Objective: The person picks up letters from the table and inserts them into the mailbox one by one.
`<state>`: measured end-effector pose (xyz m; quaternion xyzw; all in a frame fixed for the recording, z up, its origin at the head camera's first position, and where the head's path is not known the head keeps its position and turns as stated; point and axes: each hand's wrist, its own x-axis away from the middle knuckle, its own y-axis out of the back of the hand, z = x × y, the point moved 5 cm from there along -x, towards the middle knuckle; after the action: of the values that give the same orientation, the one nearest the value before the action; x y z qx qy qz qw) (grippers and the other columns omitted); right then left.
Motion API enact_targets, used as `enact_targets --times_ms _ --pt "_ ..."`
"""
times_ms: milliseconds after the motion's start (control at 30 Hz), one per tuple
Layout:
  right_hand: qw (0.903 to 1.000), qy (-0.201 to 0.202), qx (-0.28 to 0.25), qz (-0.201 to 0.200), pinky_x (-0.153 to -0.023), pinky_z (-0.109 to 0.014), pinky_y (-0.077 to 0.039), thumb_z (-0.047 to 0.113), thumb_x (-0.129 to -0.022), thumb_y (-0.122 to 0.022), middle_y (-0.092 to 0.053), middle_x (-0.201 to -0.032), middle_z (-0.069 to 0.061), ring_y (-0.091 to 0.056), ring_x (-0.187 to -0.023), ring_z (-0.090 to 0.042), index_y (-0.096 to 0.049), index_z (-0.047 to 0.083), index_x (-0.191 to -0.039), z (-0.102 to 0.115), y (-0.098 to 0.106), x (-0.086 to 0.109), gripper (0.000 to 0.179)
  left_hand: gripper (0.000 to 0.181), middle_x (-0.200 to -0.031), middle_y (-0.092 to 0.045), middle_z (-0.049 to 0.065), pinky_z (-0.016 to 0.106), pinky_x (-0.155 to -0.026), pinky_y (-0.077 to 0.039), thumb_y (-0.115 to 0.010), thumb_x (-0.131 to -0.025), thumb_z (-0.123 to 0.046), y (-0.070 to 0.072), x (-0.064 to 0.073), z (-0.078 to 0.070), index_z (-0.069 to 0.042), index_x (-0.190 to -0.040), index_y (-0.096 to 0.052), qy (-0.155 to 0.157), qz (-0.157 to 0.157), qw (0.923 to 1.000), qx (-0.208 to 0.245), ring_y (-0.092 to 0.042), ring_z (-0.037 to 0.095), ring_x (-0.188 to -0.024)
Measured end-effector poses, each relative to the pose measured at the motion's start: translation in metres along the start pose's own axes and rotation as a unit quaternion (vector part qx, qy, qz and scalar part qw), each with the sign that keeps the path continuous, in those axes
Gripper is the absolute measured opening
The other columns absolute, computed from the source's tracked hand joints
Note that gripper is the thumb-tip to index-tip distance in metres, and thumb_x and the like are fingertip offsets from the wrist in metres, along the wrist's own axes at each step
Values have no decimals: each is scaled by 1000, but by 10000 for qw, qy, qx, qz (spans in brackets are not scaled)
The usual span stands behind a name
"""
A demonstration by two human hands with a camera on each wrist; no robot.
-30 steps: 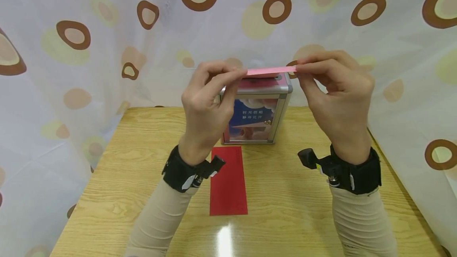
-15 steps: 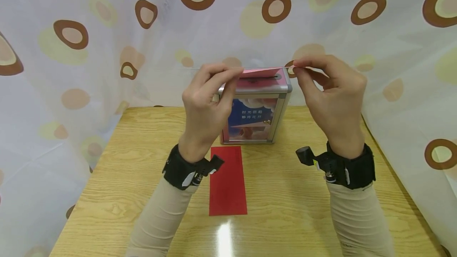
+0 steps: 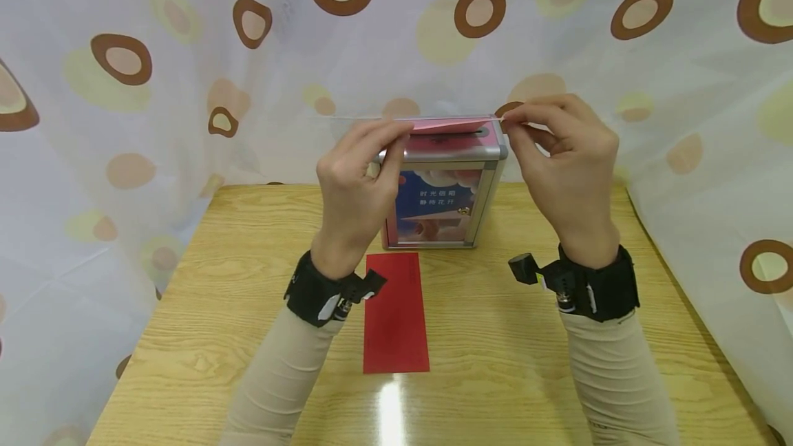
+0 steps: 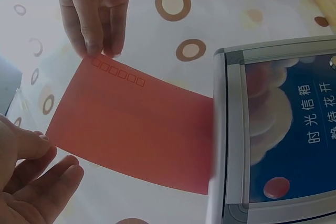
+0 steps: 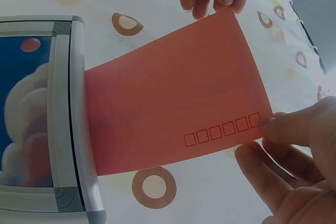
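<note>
A pinkish-red envelope [image 4: 136,124] with a row of small printed squares stands above the letter box [image 3: 440,205]. Its lower edge meets the top of the box at the slot; whether it has entered is hidden. My left hand [image 3: 359,188] pinches one upper corner between thumb and fingers. At the opposite upper corner, my right hand [image 3: 566,171] pinches the paper likewise. From the head view the envelope shows almost edge-on. The box has a silver frame, a pink top and a blue picture front with white characters.
A second red envelope [image 3: 396,315] lies flat on the wooden table [image 3: 248,274], in front of the box. Behind and at both sides hangs a white curtain [image 3: 396,60] with brown ring patterns. Each wrist wears a black strap with a small camera.
The right hand has moved left and slightly inward. The held envelope has gone from a flat pink strip to nearly edge-on, its lower edge now at the slot. The left hand has shifted little.
</note>
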<state>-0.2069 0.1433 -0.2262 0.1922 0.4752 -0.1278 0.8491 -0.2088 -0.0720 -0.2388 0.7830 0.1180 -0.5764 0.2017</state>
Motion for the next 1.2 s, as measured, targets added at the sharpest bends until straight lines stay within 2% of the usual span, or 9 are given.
enact_targets --times_ms 167,467,767,1000,1200 --pt "9998 -2 196 -1 -84 -25 -56 -12 -84 -64 -66 -92 -22 -65 -90 -16 -71 -12 -90 7 -2 0 9 13 -93 -72 16 31 -72 -58 -67 -90 -1 -3 4 4 2 -100 -74 58 113 9999 -32 -68 17 -88" --pt "9999 -72 143 50 -83 -24 -56 -11 -84 -66 -67 -94 -17 -66 -90 -19 -72 -9 -91 -10 -6 5 9 14 -97 -71 17 32 -72 -57 -63 -93 -3 -7 13 12 2 -101 -73 195 245 9995 62 -67 19 -88" --pt "9998 -89 164 71 -81 -23 -56 -10 -84 -67 -68 -93 -16 -65 -89 -20 -73 -8 -91 -24 -11 8 9 16 -97 -71 17 33 -65 -56 -63 -92 -1 -12 18 21 2 -104 -73 345 306 9989 22 -66 19 -82" --pt "9988 -20 462 186 -81 -18 -55 -7 -86 -66 -67 -93 -19 -66 -88 -20 -72 -8 -93 -22 -16 7 9 18 -100 -70 17 31 -71 -56 -62 -95 -6 -17 17 29 2 -108 -71 516 525 9971 -169 -66 19 -88" --pt "9971 -5 748 172 -78 -10 -51 -3 -88 -66 -70 -92 -18 -67 -87 -19 -74 -4 -94 -37 -20 10 10 20 -104 -68 17 31 -72 -55 -61 -95 -5 -21 21 37 1 -111 -70 689 689 9949 -268 -64 19 -89"
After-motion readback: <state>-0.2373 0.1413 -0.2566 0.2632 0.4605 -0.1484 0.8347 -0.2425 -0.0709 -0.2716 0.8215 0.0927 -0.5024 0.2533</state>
